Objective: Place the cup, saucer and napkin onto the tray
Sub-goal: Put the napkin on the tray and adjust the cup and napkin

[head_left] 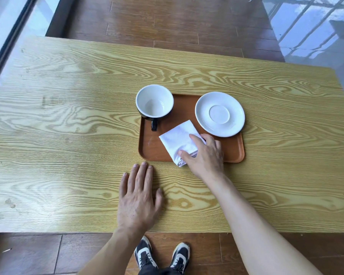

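A brown tray point(231, 149) lies on the wooden table. A cup point(155, 101), black outside and white inside, stands upright at the tray's far left corner with its handle toward me. A white saucer point(219, 114) rests at the tray's far right. A folded white napkin point(178, 140) lies on the tray's near middle, one corner hanging over the near rim. My right hand point(204, 153) grips the napkin's right side between thumb and fingers. My left hand point(138, 197) lies flat on the table, just in front of the tray's near left corner, holding nothing.
The light wooden table point(68, 135) reaches well to the left and right of the tray. Its near edge runs just above my shoes point(161, 255). Dark wooden floor lies beyond the far edge, with glass panels at both sides.
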